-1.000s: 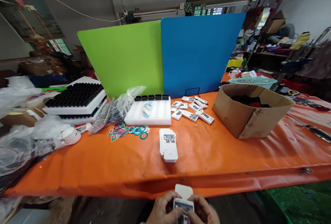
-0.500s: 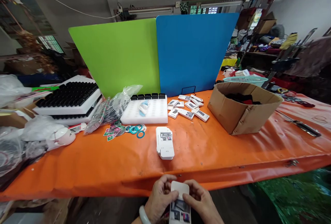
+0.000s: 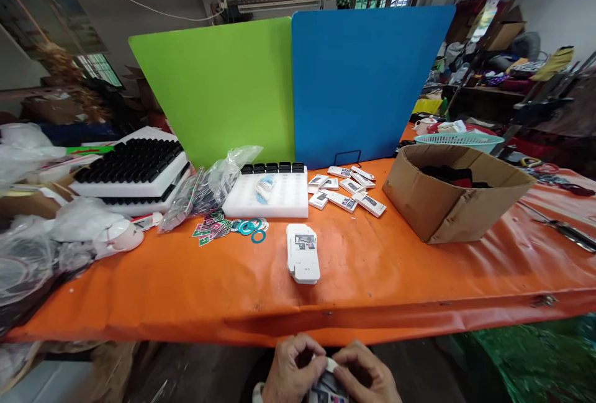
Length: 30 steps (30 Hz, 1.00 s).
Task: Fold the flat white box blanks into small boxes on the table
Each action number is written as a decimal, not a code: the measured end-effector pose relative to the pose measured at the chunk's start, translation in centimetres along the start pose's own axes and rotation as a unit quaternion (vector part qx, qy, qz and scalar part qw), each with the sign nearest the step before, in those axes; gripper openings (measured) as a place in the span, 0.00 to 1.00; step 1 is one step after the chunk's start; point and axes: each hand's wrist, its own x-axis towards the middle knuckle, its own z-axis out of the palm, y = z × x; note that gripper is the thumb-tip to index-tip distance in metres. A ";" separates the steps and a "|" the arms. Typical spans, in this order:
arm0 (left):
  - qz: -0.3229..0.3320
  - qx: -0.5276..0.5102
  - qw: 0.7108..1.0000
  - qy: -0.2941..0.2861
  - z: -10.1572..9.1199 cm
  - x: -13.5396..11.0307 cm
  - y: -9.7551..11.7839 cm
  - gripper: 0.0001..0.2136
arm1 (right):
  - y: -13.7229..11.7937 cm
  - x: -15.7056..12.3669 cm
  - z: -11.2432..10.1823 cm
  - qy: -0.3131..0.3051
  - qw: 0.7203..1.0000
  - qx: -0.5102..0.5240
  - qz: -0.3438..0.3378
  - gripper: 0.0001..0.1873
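Below the table's near edge, my left hand (image 3: 291, 369) and my right hand (image 3: 367, 373) are both closed around a small white printed box (image 3: 328, 384), its top flap pressed between my fingertips. On the orange table (image 3: 186, 285) straight ahead lies a stack of flat white boxes (image 3: 303, 253). Farther back a white foam tray (image 3: 274, 195) holds a row of black parts and a small bag. Several small packed boxes (image 3: 347, 189) lie scattered to its right.
An open cardboard box (image 3: 454, 195) sits at the right with dark items inside. Foam trays full of black parts (image 3: 133, 170) and plastic bags (image 3: 209, 189) are at the left, stickers and teal rings (image 3: 233, 229) near them. Green (image 3: 218, 86) and blue (image 3: 367, 80) boards stand behind.
The box's upright flap has been folded down between my fingers, and both hands have sunk lower in view with the box.
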 end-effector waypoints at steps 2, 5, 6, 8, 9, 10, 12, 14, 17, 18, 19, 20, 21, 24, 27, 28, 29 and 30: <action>-0.041 -0.046 0.998 -0.002 0.1 0.4 0.8 0.10 | -0.1 0.3 0.2 -0.002 0.995 0.082 0.058 0.15; -0.070 -0.055 0.996 -0.016 0.1 0.9 2.0 0.08 | 0.0 0.8 0.5 -0.017 0.974 0.185 0.126 0.18; -0.074 -0.042 0.996 -0.019 0.0 1.0 2.2 0.07 | 0.1 0.9 0.7 -0.019 0.969 0.203 0.141 0.18; -0.080 -0.023 0.996 -0.032 -0.3 0.9 2.6 0.06 | 0.1 0.9 0.9 -0.019 0.959 0.227 0.171 0.18; -0.083 -0.024 0.995 -0.041 -0.4 0.8 2.6 0.06 | 0.0 0.8 1.1 -0.017 0.953 0.239 0.183 0.18; -0.083 -0.032 0.995 -0.050 -0.6 0.7 2.5 0.06 | -0.1 0.6 1.1 -0.015 0.949 0.251 0.191 0.18; -0.079 -0.060 0.993 -0.064 -0.8 0.4 2.0 0.07 | -0.6 0.3 1.1 -0.008 0.948 0.259 0.187 0.18; -0.079 -0.093 0.990 -0.069 -0.9 0.2 1.3 0.08 | -1.0 0.0 0.9 -0.005 0.962 0.221 0.161 0.17; -0.098 -0.112 0.986 -0.071 -0.8 -0.1 0.3 0.11 | -0.9 -0.3 0.6 -0.020 0.983 0.131 0.126 0.17; -0.102 -0.101 0.987 -0.071 -0.7 -0.2 0.0 0.11 | -0.6 -0.4 0.6 -0.032 0.985 0.116 0.123 0.17; -0.101 -0.082 0.989 -0.070 -0.5 -0.3 -0.2 0.11 | -0.2 -0.4 0.7 -0.043 0.985 0.110 0.123 0.17; -0.095 -0.062 0.991 -0.069 -0.4 -0.4 -0.2 0.11 | 0.1 -0.4 0.7 -0.052 0.985 0.110 0.124 0.16; -0.087 -0.044 0.993 -0.068 -0.3 -0.4 -0.2 0.11 | 0.3 -0.4 0.8 -0.056 0.984 0.112 0.124 0.16; -0.048 -0.027 0.996 -0.066 -0.4 -0.2 0.5 0.11 | -0.2 0.7 0.0 -0.070 0.985 0.101 0.125 0.17; -0.003 -0.025 1.000 0.006 -1.4 0.9 1.9 0.12 | -3.0 3.8 -2.5 -0.077 0.988 0.077 0.109 0.19; 0.014 -0.014 0.999 0.046 -1.9 1.4 2.5 0.13 | -4.4 5.2 -3.6 -0.055 0.991 0.076 0.091 0.19; 0.036 0.007 0.995 0.089 -2.4 2.1 3.0 0.12 | -5.8 6.8 -4.8 0.002 0.994 0.092 0.063 0.19; 0.064 0.037 0.990 0.124 -3.0 2.7 3.5 0.12 | -7.2 8.4 -5.8 0.059 0.991 0.120 0.028 0.20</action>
